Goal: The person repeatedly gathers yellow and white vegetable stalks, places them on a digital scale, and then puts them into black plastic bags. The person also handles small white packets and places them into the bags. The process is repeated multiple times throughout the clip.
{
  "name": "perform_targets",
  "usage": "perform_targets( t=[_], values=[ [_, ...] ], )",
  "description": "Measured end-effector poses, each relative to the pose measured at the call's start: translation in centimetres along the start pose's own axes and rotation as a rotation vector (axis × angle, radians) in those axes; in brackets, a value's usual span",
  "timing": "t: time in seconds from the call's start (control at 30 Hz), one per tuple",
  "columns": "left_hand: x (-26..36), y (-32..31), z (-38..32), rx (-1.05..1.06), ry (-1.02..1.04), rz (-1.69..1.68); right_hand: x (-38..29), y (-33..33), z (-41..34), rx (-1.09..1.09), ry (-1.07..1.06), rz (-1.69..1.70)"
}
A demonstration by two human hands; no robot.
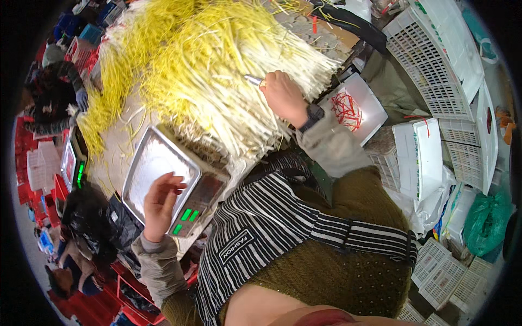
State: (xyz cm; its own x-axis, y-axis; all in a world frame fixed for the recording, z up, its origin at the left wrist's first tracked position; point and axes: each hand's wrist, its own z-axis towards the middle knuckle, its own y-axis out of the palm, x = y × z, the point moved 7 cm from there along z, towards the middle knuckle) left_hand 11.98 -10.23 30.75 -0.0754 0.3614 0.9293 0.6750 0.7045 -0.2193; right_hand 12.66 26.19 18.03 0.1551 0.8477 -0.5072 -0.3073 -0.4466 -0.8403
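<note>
A large heap of yellow chives (212,81) covers the table before me, white stem ends toward me and to the right. Over these stems, my right hand (282,95) is closed around a small tool with a shiny metal end (253,79); most of it is hidden in my fist, so its exact kind is unclear. My left hand (163,203) is empty, fingers loosely bent and apart, above the near edge of a digital scale's metal pan (153,163). No chives lie on that pan, and green figures glow on the scale's display (185,216).
A white bin (373,110) with red ties (346,110) stands right of the chives. White plastic crates (432,65), a foam box (424,159) and a green bag (487,224) crowd the right. Across the table, a gloved person (57,89) is near a second scale (72,161).
</note>
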Motion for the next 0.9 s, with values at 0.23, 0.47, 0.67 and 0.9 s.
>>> perform_targets(
  t=[0.23, 0.47, 0.67, 0.9],
  values=[
    [3.9, 10.9, 14.6, -0.141, 0.050, 0.205, 22.5, -10.1, 9.6, 0.425, 0.145, -0.204],
    [7.4, 23.7, 30.4, -0.359, 0.655, 0.771, 30.3, -8.3, 15.2, 0.295, -0.021, -0.562],
    [5.3, 30.0, 36.0, -0.363, 0.860, 1.037, 22.5, -3.9, 9.9, -0.008, 0.052, 0.104],
    [3.7, 26.0, 32.9, -0.506, 0.744, 0.996, 26.4, -3.4, 8.1, -0.254, 0.373, 0.179]
  ],
)
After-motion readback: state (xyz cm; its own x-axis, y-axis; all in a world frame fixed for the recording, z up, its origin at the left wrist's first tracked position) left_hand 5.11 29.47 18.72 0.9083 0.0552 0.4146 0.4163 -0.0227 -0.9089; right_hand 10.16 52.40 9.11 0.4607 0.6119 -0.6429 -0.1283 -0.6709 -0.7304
